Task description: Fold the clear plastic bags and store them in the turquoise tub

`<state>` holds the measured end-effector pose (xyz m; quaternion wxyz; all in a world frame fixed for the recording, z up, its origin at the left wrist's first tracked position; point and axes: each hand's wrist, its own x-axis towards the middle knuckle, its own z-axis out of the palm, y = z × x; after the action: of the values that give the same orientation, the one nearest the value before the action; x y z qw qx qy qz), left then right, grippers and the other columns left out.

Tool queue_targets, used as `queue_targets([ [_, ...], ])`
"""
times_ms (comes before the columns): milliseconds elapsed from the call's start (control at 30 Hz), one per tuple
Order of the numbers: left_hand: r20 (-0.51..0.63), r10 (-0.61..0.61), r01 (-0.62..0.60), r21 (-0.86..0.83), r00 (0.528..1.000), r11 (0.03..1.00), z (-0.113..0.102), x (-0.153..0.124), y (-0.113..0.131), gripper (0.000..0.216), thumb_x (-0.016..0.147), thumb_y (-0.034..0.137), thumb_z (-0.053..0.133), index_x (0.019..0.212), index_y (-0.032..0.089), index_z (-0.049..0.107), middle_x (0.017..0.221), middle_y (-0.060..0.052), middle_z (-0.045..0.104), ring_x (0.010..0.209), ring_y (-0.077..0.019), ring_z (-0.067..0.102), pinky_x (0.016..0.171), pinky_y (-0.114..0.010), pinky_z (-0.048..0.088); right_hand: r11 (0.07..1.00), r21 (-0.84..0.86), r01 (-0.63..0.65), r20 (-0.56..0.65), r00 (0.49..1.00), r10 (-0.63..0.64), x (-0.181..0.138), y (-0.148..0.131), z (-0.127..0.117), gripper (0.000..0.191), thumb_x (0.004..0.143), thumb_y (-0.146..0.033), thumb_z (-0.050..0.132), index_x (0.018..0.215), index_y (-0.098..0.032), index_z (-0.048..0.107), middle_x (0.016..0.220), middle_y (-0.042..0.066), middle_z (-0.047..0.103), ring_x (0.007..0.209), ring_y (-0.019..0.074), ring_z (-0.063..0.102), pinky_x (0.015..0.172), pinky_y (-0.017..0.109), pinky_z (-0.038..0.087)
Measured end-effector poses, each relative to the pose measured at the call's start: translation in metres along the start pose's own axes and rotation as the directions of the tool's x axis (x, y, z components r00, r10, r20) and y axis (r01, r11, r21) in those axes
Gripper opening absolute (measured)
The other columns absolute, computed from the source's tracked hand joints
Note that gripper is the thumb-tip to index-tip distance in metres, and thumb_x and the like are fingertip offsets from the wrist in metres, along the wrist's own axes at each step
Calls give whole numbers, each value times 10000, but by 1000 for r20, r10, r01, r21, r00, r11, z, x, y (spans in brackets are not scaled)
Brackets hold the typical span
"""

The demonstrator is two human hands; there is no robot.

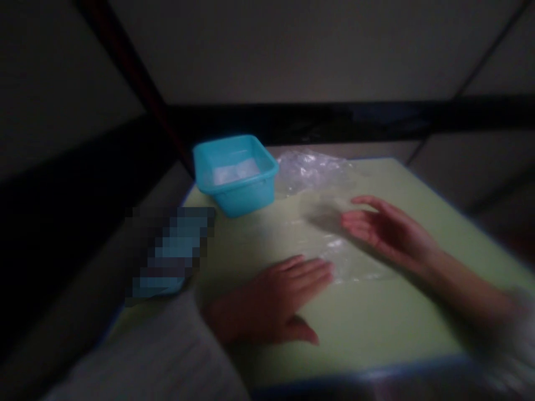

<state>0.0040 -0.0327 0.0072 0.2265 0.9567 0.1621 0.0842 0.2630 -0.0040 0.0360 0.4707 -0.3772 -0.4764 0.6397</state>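
A clear plastic bag (355, 264) lies flat on the yellow-green table (376, 334), its edges catching the light. My left hand (280, 298) rests palm down at the near left of this bag, fingers stretched out and thumb apart, the fingertips at its edge. Above the bag's right side is my right hand (388, 231), palm turned inward and fingers extended, with a shadow on the table beside it. Neither hand holds anything. Behind them, a crumpled heap of clear plastic (311, 170) sits near the table's far edge.
A turquoise plastic basin (246, 195) stands at the far left of the table, with white pieces (236, 171) inside that I cannot identify. A pixelated, dark-edged flat object (175, 250) lies at the left edge. Dim wall panels (309, 55) rise behind the table.
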Motion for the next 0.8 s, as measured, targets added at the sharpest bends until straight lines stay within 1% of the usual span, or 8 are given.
queue_targets([
  [200, 2, 16, -16, -30, 1000, 999, 1, 2, 8, 766, 883, 603, 427, 1470, 161, 211, 1525, -116, 232, 1416, -249, 179, 1163, -408, 109, 1000, 7, 26, -17, 1000, -26, 3, -4, -6, 245, 867, -459, 541, 1015, -268, 580, 990, 45, 720, 958, 192, 673, 922, 363, 499],
  [300, -5, 34, -34, -46, 999, 998, 3, 2, 12, 760, 886, 600, 424, 1471, 166, 210, 1521, -118, 244, 1412, -254, 189, 1162, -413, 121, 1000, 18, -12, 0, 1000, 12, 4, -4, -7, 230, 875, -429, 552, 1016, -251, 583, 973, 55, 722, 947, 193, 678, 919, 364, 504],
  [367, -1, 41, -41, -58, 999, 997, 4, 3, 14, 758, 890, 596, 420, 1473, 163, 204, 1520, -122, 242, 1412, -258, 189, 1162, -420, 123, 996, 42, -81, 80, 994, 78, 4, -2, -6, 248, 870, -406, 574, 1041, -227, 581, 984, 70, 720, 953, 196, 678, 911, 360, 509],
  [467, 5, 42, -42, -75, 999, 996, 5, 3, 17, 755, 891, 591, 424, 1471, 159, 209, 1518, -124, 244, 1410, -256, 195, 1164, -420, 122, 979, 38, -203, 240, 953, 188, 3, 5, -3, 309, 861, -388, 600, 1101, -198, 559, 1065, 93, 700, 989, 196, 668, 906, 352, 514],
  [533, 14, 35, -33, -75, 999, 997, 5, 4, 18, 756, 890, 589, 431, 1470, 154, 214, 1522, -122, 233, 1413, -250, 189, 1168, -413, 108, 965, 18, -263, 301, 921, 246, 3, 11, -1, 329, 860, -374, 610, 1121, -184, 548, 1088, 104, 693, 981, 180, 671, 900, 328, 517],
  [567, 18, 34, -32, -74, 999, 997, 5, 4, 18, 758, 889, 589, 433, 1469, 152, 215, 1524, -121, 228, 1414, -247, 185, 1169, -410, 102, 958, 11, -286, 311, 912, 269, 3, 14, -1, 325, 864, -362, 610, 1124, -177, 546, 1085, 107, 695, 969, 166, 675, 897, 310, 519],
  [633, 18, 36, -35, -73, 999, 997, 5, 4, 18, 755, 890, 590, 431, 1468, 153, 219, 1526, -117, 224, 1413, -244, 186, 1170, -408, 100, 949, 7, -316, 297, 906, 300, 4, 19, -1, 306, 877, -337, 603, 1127, -170, 545, 1073, 106, 700, 952, 145, 679, 896, 285, 519],
  [800, 7, 44, -43, -78, 999, 996, 4, 3, 19, 751, 891, 600, 414, 1466, 157, 223, 1523, -118, 228, 1408, -256, 202, 1167, -417, 125, 954, 13, -301, 208, 934, 292, 5, 20, -5, 282, 886, -305, 598, 1130, -170, 554, 1075, 93, 701, 978, 149, 672, 912, 293, 519],
])
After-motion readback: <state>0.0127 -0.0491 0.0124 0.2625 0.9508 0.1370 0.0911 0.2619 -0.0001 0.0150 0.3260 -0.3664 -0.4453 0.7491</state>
